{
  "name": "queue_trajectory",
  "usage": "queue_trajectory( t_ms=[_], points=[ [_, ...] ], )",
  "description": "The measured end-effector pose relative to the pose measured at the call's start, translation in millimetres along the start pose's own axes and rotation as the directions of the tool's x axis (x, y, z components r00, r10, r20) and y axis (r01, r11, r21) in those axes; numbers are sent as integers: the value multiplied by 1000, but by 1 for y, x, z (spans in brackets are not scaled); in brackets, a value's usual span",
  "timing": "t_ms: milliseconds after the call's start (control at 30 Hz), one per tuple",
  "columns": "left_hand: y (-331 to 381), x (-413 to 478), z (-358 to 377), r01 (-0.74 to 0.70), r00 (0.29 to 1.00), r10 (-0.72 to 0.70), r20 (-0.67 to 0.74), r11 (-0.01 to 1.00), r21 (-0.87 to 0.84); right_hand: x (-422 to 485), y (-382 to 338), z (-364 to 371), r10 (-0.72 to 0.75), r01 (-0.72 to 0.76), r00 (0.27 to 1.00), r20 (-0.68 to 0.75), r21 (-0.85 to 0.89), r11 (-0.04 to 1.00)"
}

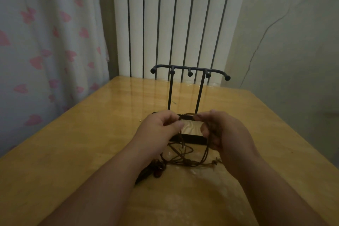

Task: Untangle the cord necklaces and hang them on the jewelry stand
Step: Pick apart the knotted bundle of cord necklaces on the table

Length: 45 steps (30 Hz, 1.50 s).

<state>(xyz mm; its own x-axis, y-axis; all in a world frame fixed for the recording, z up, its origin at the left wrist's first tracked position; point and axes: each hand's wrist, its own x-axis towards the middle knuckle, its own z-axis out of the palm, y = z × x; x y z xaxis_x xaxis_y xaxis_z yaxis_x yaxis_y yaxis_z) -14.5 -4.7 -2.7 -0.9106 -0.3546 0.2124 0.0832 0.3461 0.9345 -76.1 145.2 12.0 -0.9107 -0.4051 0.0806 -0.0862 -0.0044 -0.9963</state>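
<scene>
A black jewelry stand (189, 71) with several knobbed pegs rises on two thin posts from a dark-framed base on the wooden table (91, 134). Its pegs are bare. Brown cord necklaces (185, 158) lie tangled on the table in front of the base, with beads and a dark pendant (146, 172) at the lower left. My left hand (161, 126) and my right hand (222, 130) both pinch a raised stretch of cord between them, just above the stand's base. More cord hangs down from my right hand to the tangle.
A white ribbed radiator (176, 24) stands behind the table's far edge. A curtain with pink hearts (45, 42) hangs at the left, and a plain wall lies to the right. A tiny gold bead (139, 120) sits on the table left of my hands.
</scene>
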Motion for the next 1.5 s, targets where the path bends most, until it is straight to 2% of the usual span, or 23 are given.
queue_trajectory(
  t_ms=[67, 167, 333, 400, 500, 600, 667, 800, 933, 1000, 1067, 1133, 1267, 1400, 1500],
  points=[
    [3, 1, -2, 13, 994, -18, -105, 999, -46, 0, -1, -3, 46, -45, 999, -12, 84, 995],
    [3, 4, -3, 4, 980, -23, -196, 995, -97, -3, -5, -6, 58, -58, 998, -1, 84, 995],
    [1, 8, -7, -44, 944, -19, -328, 982, -185, 6, -16, -7, 181, -174, 983, 36, -153, 973],
    [0, 9, -9, -66, 924, -30, -380, 969, -237, 8, -12, -10, 158, -155, 987, 5, -169, 973],
    [0, 9, -12, -77, 887, -61, -458, 958, -275, 4, -2, -18, 32, -38, 999, -34, -211, 977],
    [0, 7, -13, -49, 876, -61, -479, 976, -214, 4, -2, -22, -27, 12, 998, -62, -232, 973],
    [3, 4, -13, -6, 907, -59, -416, 988, -153, 4, -1, -22, -40, 28, 998, -54, -204, 979],
    [8, 0, -7, 78, 979, -88, -184, 995, -65, 0, -2, -20, -85, 92, 995, 46, -187, 978],
    [6, -1, -6, -76, 983, 107, -149, 976, 203, -2, -3, -17, -97, 118, 991, 87, -275, 954],
    [6, -2, -5, -178, 978, 203, -56, 940, 292, -3, -2, -15, -110, 144, 986, 127, -302, 943],
    [3, -1, -2, -239, 971, 231, 66, 910, 339, -6, -2, -12, -122, 164, 981, 151, -307, 938],
    [2, -1, 1, -227, 974, 209, 90, 917, 328, -5, -4, -9, -102, 139, 985, 138, -291, 947],
    [6, -1, -2, -66, 986, 92, -137, 981, 184, 0, -6, -11, 58, -56, 998, 5, -199, 979],
    [1, 7, -8, 33, 928, -9, -373, 998, 57, -5, -10, -17, 68, -68, 998, -1, -112, 991],
    [-4, 10, -10, 51, 903, -44, -427, 999, 4, 0, -15, -13, 133, -131, 989, 67, -33, 991]
  ],
)
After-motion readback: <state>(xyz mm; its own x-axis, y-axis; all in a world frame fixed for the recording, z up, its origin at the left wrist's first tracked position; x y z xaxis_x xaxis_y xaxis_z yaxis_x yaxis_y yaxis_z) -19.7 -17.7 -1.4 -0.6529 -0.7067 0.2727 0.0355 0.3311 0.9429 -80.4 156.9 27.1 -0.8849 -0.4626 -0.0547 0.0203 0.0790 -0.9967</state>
